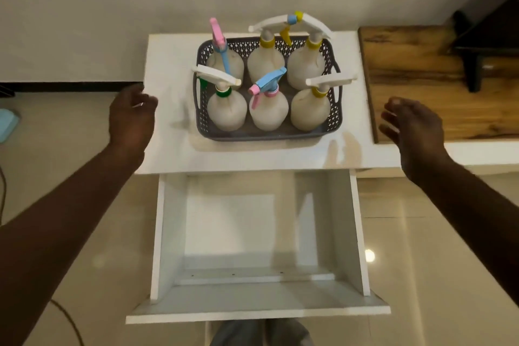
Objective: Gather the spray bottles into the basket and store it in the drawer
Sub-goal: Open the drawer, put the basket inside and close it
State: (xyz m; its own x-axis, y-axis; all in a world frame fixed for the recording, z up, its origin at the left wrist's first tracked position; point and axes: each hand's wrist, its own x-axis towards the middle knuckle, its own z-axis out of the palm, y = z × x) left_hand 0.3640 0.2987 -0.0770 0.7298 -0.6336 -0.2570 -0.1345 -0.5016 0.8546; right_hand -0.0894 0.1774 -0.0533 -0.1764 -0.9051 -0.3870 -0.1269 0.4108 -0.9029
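Both hands spread, empty: left hand (132,118) and right hand (412,129) flank the basket (266,135) w/ six bottles, btwn my palms. I'd grab both side handles, lift level, lower into drawer (258,233) below.

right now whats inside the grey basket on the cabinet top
Six spray bottles stand upright in the grey basket, in two rows of three, such as the green-collared bottle. The bottles cover most of the basket floor, so anything beneath them cannot be seen.
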